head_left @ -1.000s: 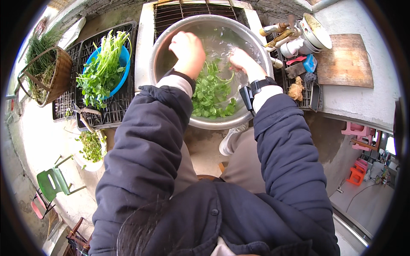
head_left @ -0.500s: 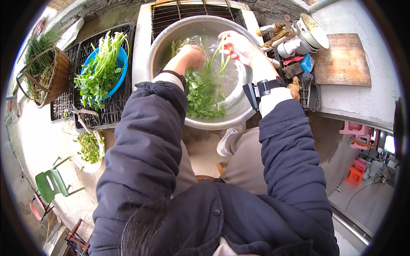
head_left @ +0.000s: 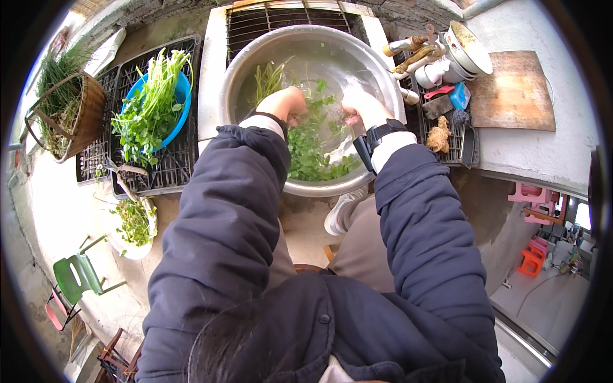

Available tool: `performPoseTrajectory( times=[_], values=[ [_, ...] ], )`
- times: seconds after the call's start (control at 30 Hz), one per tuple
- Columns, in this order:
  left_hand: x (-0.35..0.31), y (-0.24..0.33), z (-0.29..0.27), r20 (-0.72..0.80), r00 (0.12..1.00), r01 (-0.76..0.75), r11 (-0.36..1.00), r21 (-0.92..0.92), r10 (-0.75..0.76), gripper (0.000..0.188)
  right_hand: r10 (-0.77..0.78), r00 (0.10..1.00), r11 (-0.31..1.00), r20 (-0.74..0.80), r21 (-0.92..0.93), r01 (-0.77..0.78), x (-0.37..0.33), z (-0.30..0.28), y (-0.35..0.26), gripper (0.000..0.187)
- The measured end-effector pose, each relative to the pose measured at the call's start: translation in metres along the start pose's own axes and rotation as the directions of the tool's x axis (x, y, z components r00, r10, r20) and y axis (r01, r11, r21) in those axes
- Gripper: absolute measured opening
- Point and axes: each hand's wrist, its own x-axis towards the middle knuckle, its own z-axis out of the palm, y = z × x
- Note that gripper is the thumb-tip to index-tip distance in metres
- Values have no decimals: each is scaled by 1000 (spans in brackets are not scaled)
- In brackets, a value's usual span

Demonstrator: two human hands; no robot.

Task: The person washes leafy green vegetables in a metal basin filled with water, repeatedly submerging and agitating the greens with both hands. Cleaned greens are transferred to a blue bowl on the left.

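Observation:
A wide metal basin [head_left: 239, 60] holds water and loose leafy green herbs [head_left: 310, 156] with thin stems. Both my hands are low inside it. My left hand [head_left: 288, 103] is curled with its fingers down among the greens, closed on some of them; its wrist hides part of the grip. Opposite it, my right hand [head_left: 363, 110] is bent inward at the water, its fingers curled by a few thin stems; what they grip is partly hidden. A bunch of green stems [head_left: 269, 80] leans on the basin's left inner wall.
On the left, a blue bowl [head_left: 186, 105] of leafy greens sits on black crates [head_left: 172, 175], beside a wicker basket [head_left: 89, 105]. A white plate of trimmings [head_left: 137, 246] lies below. Right stand a cutting board [head_left: 514, 89], enamel bowl [head_left: 469, 48], blue brush [head_left: 459, 96] and ginger [head_left: 438, 135].
My right hand has come down from the basin's far side to the water, lowering the stems it held up. My left hand has shifted slightly nearer and to the right.

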Motion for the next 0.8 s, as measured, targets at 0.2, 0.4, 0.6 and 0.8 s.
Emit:
performPoseTrajectory(
  times=[0.2,0.4,0.6,0.8],
  values=[
    [-13,-6,-8,-103,990,-139,794,-592,96,41,-356,934,912,38,230,339,8,-16,-55,16],
    [-18,-6,-10,-85,992,-128,763,-634,95,35,-265,960,853,-94,-486,188,-21,-11,-95,30],
    [-19,1,-9,-20,982,-175,876,-450,186,26,-527,847,653,-62,-668,358,-7,33,-73,27],
    [4,-11,-11,33,997,-78,933,352,71,27,-912,353,329,-209,-888,322,-23,21,-86,16]
  ],
)
